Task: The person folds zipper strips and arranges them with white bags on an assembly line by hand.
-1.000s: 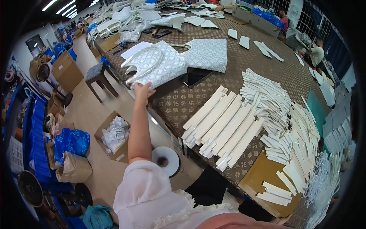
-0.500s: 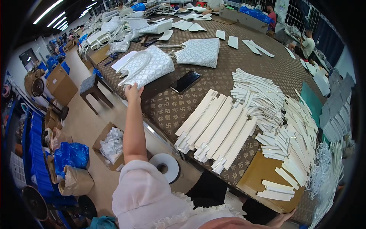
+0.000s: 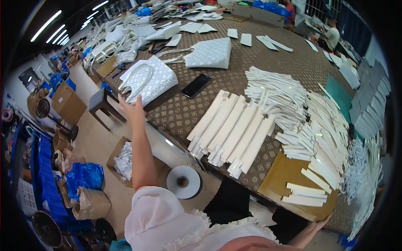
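Note:
My left hand is open at the near edge of the table, thumb and fingers apart. Its fingertips are right at the bottom of a white quilted handbag with looped handles. Behind it lies a second quilted handbag, and a black phone rests between the bags and a row of cream strips. Low on the right, my right hand grips the front edge of a brown cardboard sheet, its fingers partly hidden. Several short cream strips lie on this sheet.
Piles of white strips cover the table's right side, beside hanging clear strands. A stool, an open carton and a white roll stand on the floor at left. Two people sit at the far right.
My left hand has come away from the handbag's lower edge, its fingers spreading. The handbag's handle now shows as a wider loop. The whole view has shifted slightly; my right hand stays at the cardboard.

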A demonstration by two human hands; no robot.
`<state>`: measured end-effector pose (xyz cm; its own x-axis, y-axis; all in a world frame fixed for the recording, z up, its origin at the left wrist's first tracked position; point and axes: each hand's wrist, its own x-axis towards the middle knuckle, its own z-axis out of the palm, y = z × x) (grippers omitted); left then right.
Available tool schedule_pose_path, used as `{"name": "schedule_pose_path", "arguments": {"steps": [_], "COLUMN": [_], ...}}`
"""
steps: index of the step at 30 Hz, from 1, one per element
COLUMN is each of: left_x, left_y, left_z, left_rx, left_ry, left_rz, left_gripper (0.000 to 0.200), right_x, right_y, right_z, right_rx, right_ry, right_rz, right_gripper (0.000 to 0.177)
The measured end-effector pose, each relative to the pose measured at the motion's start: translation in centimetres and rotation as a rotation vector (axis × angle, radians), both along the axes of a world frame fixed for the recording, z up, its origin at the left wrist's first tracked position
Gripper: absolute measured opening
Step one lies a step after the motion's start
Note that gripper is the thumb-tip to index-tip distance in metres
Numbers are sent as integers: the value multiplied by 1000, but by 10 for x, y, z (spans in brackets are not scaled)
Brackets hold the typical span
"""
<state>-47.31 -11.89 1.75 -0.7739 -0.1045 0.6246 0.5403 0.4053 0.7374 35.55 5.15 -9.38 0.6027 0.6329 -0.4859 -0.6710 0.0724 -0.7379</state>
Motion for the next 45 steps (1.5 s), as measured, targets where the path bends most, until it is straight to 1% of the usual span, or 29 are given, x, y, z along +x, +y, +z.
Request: {"name": "schedule_pose_path", "arguments": {"steps": [1, 2, 5, 6, 7, 8, 9, 10, 12, 13, 15, 16, 17, 19, 21, 22, 24, 25, 27, 28, 30, 31, 33, 34, 36, 37, 40, 44, 45], "left_x": [58, 92, 184, 199, 234, 284, 310, 342, 393, 408, 435, 449, 460, 470, 477, 480, 481, 482, 484, 485, 486, 486, 486, 484, 483, 482, 489, 488, 487], "left_y": [16, 28, 66, 81, 91, 96, 102, 112, 121, 123, 128, 129, 130, 130, 123, 119, 116, 115, 113, 111, 111, 111, 113, 116, 118, 117, 109, 97, 97], "left_z": [38, 49, 44, 18, 13, 14, 6, -7, -20, -21, -23, -25, -27, -28, -22, -25, -26, -26, -24, -24, -28, -32, -37, -40, -41, -39, -22, -31, -36], "left_rx": [90, 154, 234, 90, -22, 5, -211, -86, -138, -146, -418, -555, -569, -614, -675, -692, -711, -732, -742, -743, -739, -720, -694, -667, -616, -615, -612, -622, -622], "left_ry": [-46, -25, -7, 137, 253, -15, 261, 1, -189, -200, -88, -30, -48, -18, -122, -134, -97, -83, -84, -88, -75, -68, -56, -37, -6, -6, 34, 93, 89], "left_rz": [-134, -278, -695, -756, -849, -1054, -1088, -1320, -1526, -1542, -1603, -1641, -1689, -1668, -1674, -1726, -1624, -1660, -1648, -1637, -1658, -1651, -1647, -1633, -1601, -1603, -1652, -1659, -1654], "left_gripper": [81, 79, 72, 65, 56, 59, 78, 94, 93, 93, 106, 113, 113, 117, 115, 115, 115, 115, 111, 109, 104, 99, 94, 87, 71, 71, 52, 40, 40], "right_x": [8, 11, 18, 15, 11, 6, 0, -3, -2, 0, 6, 12, 19, 29, 43, 46, 42, 38, 36, 33, 27, 21, 5, -1, -12, -18, -36, -43, -44], "right_y": [0, -2, 0, -2, -5, -7, -9, -12, -20, -24, -29, -33, -39, -44, -52, -58, -64, -65, -63, -59, -48, -42, -26, -18, -6, -3, 8, 21, 25], "right_z": [-8, -14, -22, -21, -18, -12, -7, -3, 0, 0, 1, 2, 2, -4, -10, -4, 10, 18, 29, 34, 45, 49, 56, 59, 64, 66, 70, 73, 74], "right_rx": [32, 26, 85, 122, 160, 161, 140, 116, 99, 89, 62, 31, -12, -20, -8, -43, -61, -43, -70, -97, 82, 70, 248, 248, 275, 274, 220, 200, 203], "right_ry": [-3, -15, 5, 43, 82, 72, 50, 29, 18, 11, 2, -158, -321, -524, -723, -815, -967, -1031, -1298, -1290, -1416, -1418, -1362, -1364, -1462, -1463, -1391, -1648, -1648], "right_rz": [28, 10, 58, 93, 130, 112, 137, 160, 166, 192, 190, 122, 47, -218, -288, -274, -238, -218, -179, -199, -66, -76, 112, 104, 324, 323, 533, 496, 502], "right_gripper": [60, 60, 59, 59, 60, 60, 60, 60, 59, 57, 56, 60, 71, 78, 69, 66, 56, 50, 33, 33, 14, 14, 11, 11, 15, 15, 18, 21, 21]}}
